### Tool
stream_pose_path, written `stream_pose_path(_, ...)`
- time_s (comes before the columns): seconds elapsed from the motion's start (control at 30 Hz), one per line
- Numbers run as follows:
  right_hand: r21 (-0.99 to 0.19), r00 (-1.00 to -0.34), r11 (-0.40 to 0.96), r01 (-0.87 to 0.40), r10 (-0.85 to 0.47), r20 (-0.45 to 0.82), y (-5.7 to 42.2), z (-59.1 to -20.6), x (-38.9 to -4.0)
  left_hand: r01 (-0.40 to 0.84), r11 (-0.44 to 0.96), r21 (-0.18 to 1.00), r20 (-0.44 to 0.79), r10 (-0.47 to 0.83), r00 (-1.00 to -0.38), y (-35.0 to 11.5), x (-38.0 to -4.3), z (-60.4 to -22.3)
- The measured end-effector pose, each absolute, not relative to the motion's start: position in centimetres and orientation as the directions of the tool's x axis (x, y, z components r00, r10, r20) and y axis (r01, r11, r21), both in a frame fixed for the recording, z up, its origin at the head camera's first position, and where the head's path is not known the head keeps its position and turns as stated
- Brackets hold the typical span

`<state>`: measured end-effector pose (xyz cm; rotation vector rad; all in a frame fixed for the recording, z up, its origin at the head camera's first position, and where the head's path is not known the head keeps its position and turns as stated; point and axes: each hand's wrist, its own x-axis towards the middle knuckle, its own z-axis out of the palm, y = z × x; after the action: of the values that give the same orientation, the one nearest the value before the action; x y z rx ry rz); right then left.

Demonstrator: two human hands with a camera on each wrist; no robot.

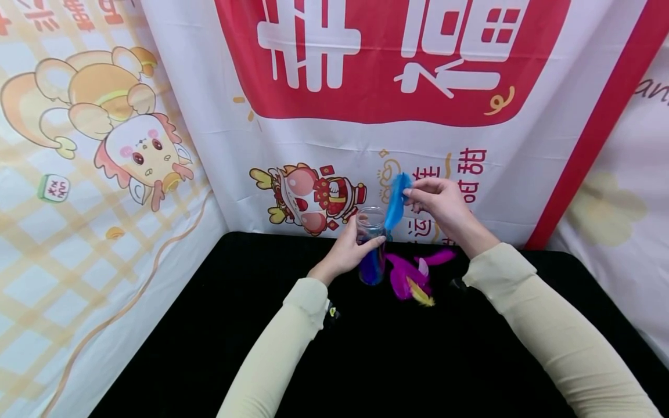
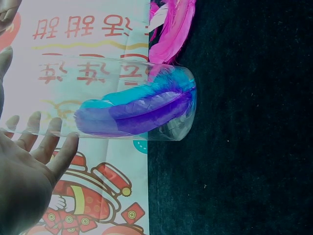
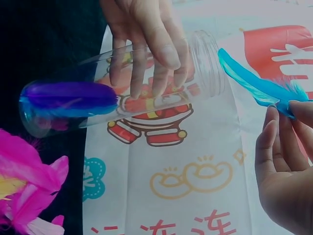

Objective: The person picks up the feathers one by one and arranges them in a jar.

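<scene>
A clear glass jar [image 1: 370,255] stands upright near the back edge of the black table, its mouth uncovered. My left hand [image 1: 345,248] grips it around the upper part, thumb on the near side. Inside lie a purple feather [image 2: 146,115] and a turquoise feather [image 2: 166,81], low in the jar. Between thumb and fingertips, my right hand [image 1: 444,204] pinches a bright blue feather [image 1: 395,206] by one end. The other end points at the jar's threaded mouth [image 3: 211,63], just outside it in the right wrist view.
Just right of the jar lies a loose pile of magenta feathers [image 1: 401,277], with a yellow feather [image 1: 420,294] and a pale pink feather [image 1: 423,267] among them. A printed white cloth [image 1: 230,145] hangs behind the black table [image 1: 235,348].
</scene>
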<state>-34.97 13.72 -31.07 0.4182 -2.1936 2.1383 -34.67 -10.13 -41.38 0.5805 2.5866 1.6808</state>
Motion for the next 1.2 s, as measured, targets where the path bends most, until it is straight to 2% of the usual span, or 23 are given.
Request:
stream_pose_path(0.17, -0.966, -0.960, 0.055, -0.253, -0.138, 0.244, 13.4, -30.6, -34.9, 0.296, 0.362, 0.884, 0.186, 0.310, -0.933, -10.3, -34.7, -41.4)
stream_pose_path(0.5, -0.948, -0.945, 0.052, -0.314, -0.116, 0.307, 12.6, -30.1, -35.3, 0.296, 0.368, 0.881, 0.188, 0.302, -0.935, -10.3, -34.6, -41.3)
stream_pose_path(1.2, -0.937, -0.938, 0.111, -0.331, -0.149, 0.313, 10.9, -30.5, -35.6, 0.309, 0.350, 0.884, 0.200, 0.313, -0.928, -10.3, -34.8, -41.4)
